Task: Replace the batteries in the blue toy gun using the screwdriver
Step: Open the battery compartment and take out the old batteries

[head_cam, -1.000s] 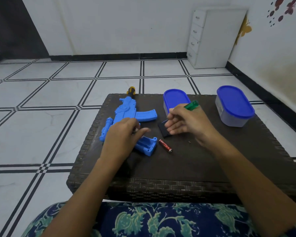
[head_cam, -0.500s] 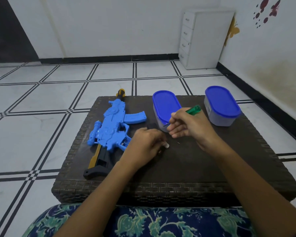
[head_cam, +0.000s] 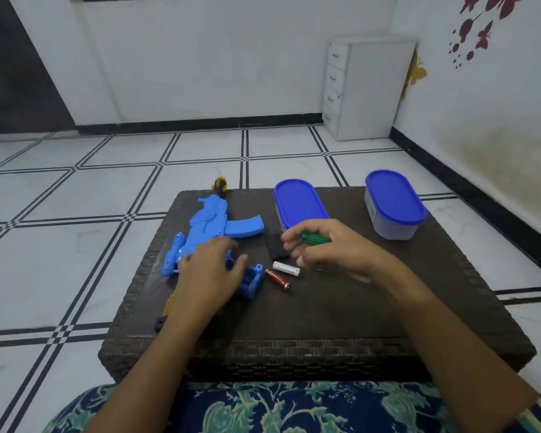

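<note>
The blue toy gun (head_cam: 214,225) lies on the left of the dark wicker table (head_cam: 325,314), muzzle pointing away. My left hand (head_cam: 210,273) rests on the gun's grip, fingers loosely spread, beside the open blue battery compartment (head_cam: 252,281). A white battery (head_cam: 285,268) and a red battery (head_cam: 277,279) lie side by side on the table just right of it. My right hand (head_cam: 331,250) grips the green-handled screwdriver (head_cam: 314,238); its tip is hidden. A black cover piece (head_cam: 275,250) lies under that hand, and a tiny screw (head_cam: 320,270) sits nearby.
Two lidded containers with blue tops stand at the back of the table, one in the middle (head_cam: 299,203) and one at the right (head_cam: 394,204). A white drawer unit (head_cam: 367,89) stands against the far wall. My patterned lap (head_cam: 294,407) meets the table's front edge.
My left hand moved back from the table's middle onto the gun's grip, leaving a white battery beside the red one. My right hand still holds the screwdriver.
</note>
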`<state>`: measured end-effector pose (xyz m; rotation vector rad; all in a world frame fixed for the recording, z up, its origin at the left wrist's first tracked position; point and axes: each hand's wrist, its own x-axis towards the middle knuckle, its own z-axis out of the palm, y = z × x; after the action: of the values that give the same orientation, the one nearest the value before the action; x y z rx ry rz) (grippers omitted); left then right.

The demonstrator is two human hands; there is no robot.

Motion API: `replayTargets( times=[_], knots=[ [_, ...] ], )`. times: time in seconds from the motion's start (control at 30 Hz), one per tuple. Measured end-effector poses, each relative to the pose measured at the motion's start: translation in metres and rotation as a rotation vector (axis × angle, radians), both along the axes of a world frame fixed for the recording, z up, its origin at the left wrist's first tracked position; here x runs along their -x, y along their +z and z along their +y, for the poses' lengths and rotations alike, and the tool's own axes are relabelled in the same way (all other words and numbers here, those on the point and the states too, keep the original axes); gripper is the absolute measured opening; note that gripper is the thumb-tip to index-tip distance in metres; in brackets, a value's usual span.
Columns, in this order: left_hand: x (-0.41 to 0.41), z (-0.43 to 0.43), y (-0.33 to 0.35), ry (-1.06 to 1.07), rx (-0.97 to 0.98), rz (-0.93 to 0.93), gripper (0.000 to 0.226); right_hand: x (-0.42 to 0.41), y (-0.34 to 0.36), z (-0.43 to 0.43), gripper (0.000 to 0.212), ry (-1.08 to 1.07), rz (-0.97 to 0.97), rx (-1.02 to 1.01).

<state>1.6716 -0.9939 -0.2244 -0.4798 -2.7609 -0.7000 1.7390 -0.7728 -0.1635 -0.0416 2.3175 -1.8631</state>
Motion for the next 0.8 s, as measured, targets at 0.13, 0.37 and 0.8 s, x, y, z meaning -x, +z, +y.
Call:
replayTargets(
  times=[0.13, 0.37, 0.8],
  knots=[
    [-0.008, -0.020, 0.003, 0.087, 0.035, -0.003, 0.033, -0.003, 0.011, 0.003, 0.034, -0.202, 0.064, 0.081],
    [-0.023, -0.035, 0.007, 0.180, 0.041, -0.113, 0.061, 0.003, -0.013, 0.018, 0.027, -0.648, 0.130, -0.683],
    [-0.036, -0.040, 0.001, 0.287, -0.001, -0.225, 0.100, 0.002, -0.016, 0.007, 0.028, -0.472, -0.265, -0.986]
  ],
)
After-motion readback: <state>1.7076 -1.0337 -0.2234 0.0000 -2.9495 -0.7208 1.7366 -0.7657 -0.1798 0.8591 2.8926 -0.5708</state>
